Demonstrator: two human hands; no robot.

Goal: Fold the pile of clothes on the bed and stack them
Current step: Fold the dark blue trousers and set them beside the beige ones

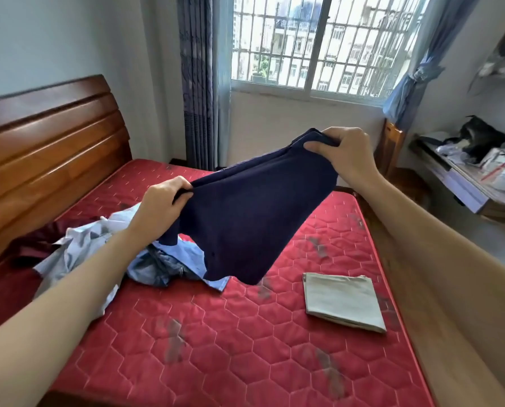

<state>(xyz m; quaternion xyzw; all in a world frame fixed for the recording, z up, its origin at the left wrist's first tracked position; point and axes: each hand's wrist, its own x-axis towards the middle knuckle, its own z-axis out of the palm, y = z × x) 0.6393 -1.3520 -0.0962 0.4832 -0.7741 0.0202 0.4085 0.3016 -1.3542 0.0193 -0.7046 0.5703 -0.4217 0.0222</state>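
Left of the navy garment (251, 218), a loose pile of clothes (104, 254) is seen on the red mattress (216, 333), partly hidden by the left forearm. The garment is held above the mattress, one upper corner pinched by the left hand (164, 201), the other by the right hand (345, 154). Below its right side lies a folded beige cloth (343, 301). The garment's kind cannot be made out.
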